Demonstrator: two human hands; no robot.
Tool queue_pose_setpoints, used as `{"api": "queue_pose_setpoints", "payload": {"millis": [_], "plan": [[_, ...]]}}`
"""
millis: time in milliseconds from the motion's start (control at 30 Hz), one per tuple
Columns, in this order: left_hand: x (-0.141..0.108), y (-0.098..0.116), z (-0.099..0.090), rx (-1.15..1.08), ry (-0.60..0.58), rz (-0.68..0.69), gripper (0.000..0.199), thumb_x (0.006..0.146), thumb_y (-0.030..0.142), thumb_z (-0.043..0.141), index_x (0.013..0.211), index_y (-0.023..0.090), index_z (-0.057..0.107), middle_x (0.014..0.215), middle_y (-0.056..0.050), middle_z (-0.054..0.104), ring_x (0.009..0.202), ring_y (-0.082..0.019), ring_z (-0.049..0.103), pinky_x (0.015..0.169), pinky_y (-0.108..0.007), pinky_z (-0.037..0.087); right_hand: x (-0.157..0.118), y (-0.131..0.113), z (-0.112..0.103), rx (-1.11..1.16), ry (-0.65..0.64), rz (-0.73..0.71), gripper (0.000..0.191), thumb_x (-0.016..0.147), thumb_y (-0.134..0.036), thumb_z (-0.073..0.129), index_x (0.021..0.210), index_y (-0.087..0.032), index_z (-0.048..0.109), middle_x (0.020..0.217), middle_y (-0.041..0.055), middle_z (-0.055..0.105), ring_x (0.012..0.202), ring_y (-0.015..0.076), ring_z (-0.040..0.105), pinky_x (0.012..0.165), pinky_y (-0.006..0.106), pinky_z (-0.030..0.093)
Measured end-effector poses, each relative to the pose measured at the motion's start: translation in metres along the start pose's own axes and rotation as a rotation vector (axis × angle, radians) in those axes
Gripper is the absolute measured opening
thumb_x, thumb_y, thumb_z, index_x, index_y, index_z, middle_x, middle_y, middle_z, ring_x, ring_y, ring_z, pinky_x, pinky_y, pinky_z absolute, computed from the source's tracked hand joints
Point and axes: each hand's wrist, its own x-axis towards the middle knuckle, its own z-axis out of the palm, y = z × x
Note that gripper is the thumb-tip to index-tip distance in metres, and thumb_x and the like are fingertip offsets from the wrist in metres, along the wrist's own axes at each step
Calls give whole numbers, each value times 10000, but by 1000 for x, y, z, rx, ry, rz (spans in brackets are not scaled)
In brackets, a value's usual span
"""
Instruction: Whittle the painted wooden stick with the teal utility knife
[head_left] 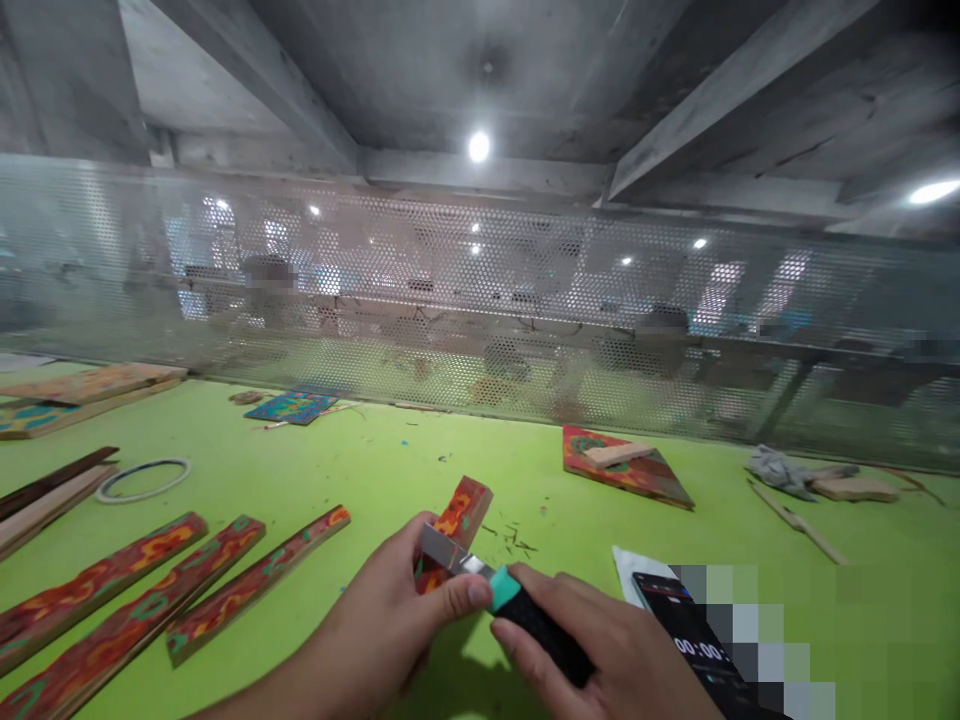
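Short red-orange painted wooden block (459, 520) | clamped in left hand (397, 610), long axis pointing up-right away | right hand (600, 650) clamped on black-teal handled knife (517, 605), blade touching block's near end | green counter (375, 460)

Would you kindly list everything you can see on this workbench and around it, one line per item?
Lime-green work table: one, fills the lower view.
Perforated metal mesh screen: one, grey, along the table's far edge.
Long painted wooden strips: three, red-orange-green, lying left front.
Plain wooden slats: about two, brown, far left.
Thin wire ring: one, pale, left.
Blue patterned tile: one, far left-centre.
Painted wooden board: one, red-green, right of centre, a plain wood piece on it.
Grey rag: one, far right.
Phone with timer: one, black, front right.
Short painted wooden block: one, red-orange, held by left hand.
Black-handled teal-collared scraper knife: one, held by right hand, blade on the block.
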Motion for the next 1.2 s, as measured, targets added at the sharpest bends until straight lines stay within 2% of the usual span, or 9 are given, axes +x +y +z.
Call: {"api": "queue_pose_setpoints", "payload": {"millis": [167, 367, 600, 700, 800, 900, 1067, 1133, 1200], "plan": [[-2, 9, 2, 102, 52, -25, 496, 862, 664, 781, 966, 203, 633, 949, -47, 706, 950, -284, 614, 825, -347, 451, -5, -3, 7, -56, 95, 11, 328, 1093, -443, 567, 1281, -267, 771, 896, 102, 837, 724, 283, 819, 655, 339, 678], [-2, 13, 5, 144, 101, -42, 530, 897, 664, 730, 1122, 186, 686, 1104, -108, 765, 1055, -341, 654, 939, -405, 471, 1, 3, 4, -57, 195, 101, 351, 1093, -462, 541, 1244, -249, 776, 979, 107, 850, 815, 308, 835, 668, 366, 671], [0, 9, 0, 168, 51, -43, 509, 910, 584, 748, 1201, 173, 674, 1137, -99, 762, 1064, -331, 662, 935, -402, 480, 8, 8, -6, -54, 174, 110, 347, 1073, -460, 563, 1214, -242, 793, 1005, 96, 863, 857, 313, 838, 692, 371, 653], [-1, 10, 2, 203, 39, -67, 527, 912, 590, 735, 1219, 167, 668, 1167, -110, 754, 1077, -334, 649, 966, -427, 475, 14, 14, -17, -76, 214, 210, 375, 1075, -510, 562, 1173, -251, 815, 1051, 91, 870, 878, 313, 831, 748, 383, 637], [-1, 9, 2, 197, 14, -90, 531, 908, 595, 733, 1216, 169, 651, 1190, -115, 746, 1095, -331, 645, 981, -435, 475, 23, 21, -30, -103, 265, 349, 418, 1061, -560, 578, 1134, -235, 832, 983, 91, 873, 837, 320, 815, 731, 388, 612], [0, 7, 0, 86, -53, -141, 576, 902, 485, 742, 1355, 177, 565, 1142, -101, 737, 1042, -299, 665, 917, -401, 503, 28, 20, -34, -33, 244, 346, 424, 1063, -580, 575, 1103, -242, 828, 929, 71, 864, 809, 299, 798, 750, 375, 605], [0, 4, -4, -166, -166, -305, 1078, 808, 258, 778, 1670, 256, 132, 1119, -49, 709, 964, -219, 670, 828, -312, 501, 22, 11, -25, 61, 148, 302, 415, 1069, -572, 552, 1172, -257, 801, 1074, 73, 859, 911, 295, 796, 827, 394, 610], [0, 2, -5, -209, -182, -302, 1069, 848, 282, 771, 1693, 266, 117, 1037, -25, 701, 906, -193, 665, 775, -284, 486, 19, 10, -19, 71, 116, 312, 425, 1060, -567, 552, 1198, -248, 796, 1133, 92, 855, 978, 316, 800, 864, 424, 617], [1, -2, -6, -223, -187, -288, 974, 898, 353, 760, 1692, 256, 203, 898, -9, 688, 790, -181, 654, 672, -270, 455, 17, 11, -15, 62, 99, 315, 435, 1047, -562, 554, 1209, -237, 793, 1162, 113, 850, 1011, 339, 802, 876, 449, 624]]}}
